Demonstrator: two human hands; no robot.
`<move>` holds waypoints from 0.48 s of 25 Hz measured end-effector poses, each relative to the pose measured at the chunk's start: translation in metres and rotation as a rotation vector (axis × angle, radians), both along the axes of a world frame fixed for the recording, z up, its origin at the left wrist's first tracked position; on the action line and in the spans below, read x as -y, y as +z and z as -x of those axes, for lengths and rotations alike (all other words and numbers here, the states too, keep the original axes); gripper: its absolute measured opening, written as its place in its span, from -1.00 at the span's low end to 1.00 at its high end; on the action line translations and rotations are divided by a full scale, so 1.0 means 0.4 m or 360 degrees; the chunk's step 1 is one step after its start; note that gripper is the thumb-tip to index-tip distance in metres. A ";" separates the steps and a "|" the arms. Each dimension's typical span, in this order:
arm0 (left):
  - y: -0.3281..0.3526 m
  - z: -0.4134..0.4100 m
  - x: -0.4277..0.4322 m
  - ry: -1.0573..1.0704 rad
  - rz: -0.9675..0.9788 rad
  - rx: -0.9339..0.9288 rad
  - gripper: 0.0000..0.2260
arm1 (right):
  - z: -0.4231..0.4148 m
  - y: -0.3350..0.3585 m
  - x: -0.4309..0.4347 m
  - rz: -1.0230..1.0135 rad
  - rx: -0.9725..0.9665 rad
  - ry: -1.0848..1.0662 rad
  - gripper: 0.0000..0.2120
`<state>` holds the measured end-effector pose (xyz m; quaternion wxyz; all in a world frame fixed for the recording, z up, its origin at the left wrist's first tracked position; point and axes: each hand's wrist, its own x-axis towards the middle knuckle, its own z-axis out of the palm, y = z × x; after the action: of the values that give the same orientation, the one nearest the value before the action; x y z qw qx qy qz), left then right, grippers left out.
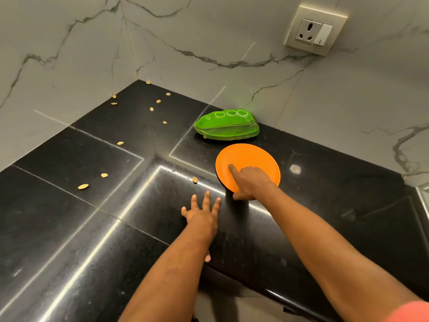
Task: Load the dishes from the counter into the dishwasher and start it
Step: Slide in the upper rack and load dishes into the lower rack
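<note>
**Item 1.** One round orange plastic plate (253,156) was recorded on the polished black stone counter (69,228), right of centre and not far from the front edge. Its near rim appeared to be lifted, and a dark shadow was noted beneath that side.

**Item 2.** Right hand (251,182). The orange plate was pinched at its near rim. The index finger was laid straight across the upper face and the thumb was tucked under the rim.

**Item 3.** Left hand (202,214). It was held palm down with the fingers straight and spread, and nothing was gripped. It was placed just left of the orange plate and apart from it. Whether the counter was touched could not be told.

**Item 4.** One stack of glossy green leaf-shaped plates (227,125) was set flat on the counter just behind the orange plate, close to the wall. The two were separated by a narrow strip of black stone.

**Item 5.** Pale oval seeds (83,186) were scattered over the left and rear parts of the counter. One was noted just left of the orange plate's near rim.

**Item 6.** A whitish spot (295,169) was noted on the counter, right of the orange plate.

**Item 7.** The grey-veined white marble wall (69,54) was fitted at upper right with a beige socket plate with white switch (315,31).

**Item 8.** A coral sleeve edge (408,312) was seen on the right arm at the bottom right corner.
</note>
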<state>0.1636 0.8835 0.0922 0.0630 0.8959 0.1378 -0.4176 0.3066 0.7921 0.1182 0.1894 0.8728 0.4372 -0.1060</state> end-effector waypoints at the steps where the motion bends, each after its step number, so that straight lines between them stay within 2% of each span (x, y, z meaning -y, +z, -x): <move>1: 0.001 0.000 0.000 0.0004 0.0001 0.0018 0.22 | 0.016 0.000 -0.005 0.0021 0.0053 0.0070 -0.10; 3: 0.000 0.000 0.001 0.0001 0.0009 0.0032 0.17 | 0.047 -0.002 -0.010 0.0067 0.0121 0.0149 -0.16; 5: 0.001 -0.002 0.001 -0.0024 0.0002 0.0013 0.21 | 0.059 0.006 -0.015 0.0053 0.0151 0.0107 -0.19; 9: 0.009 0.004 -0.005 -0.0033 0.0011 0.0048 0.19 | 0.069 0.027 -0.018 -0.0112 0.0260 -0.0041 -0.26; 12: 0.012 0.014 -0.008 -0.0066 -0.0005 0.0087 0.27 | 0.091 0.056 0.020 -0.0309 0.0373 -0.0130 -0.42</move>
<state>0.1581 0.8868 0.0969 0.0567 0.9097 0.1181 -0.3940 0.2702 0.7840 0.1404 0.1494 0.9105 0.3844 0.0317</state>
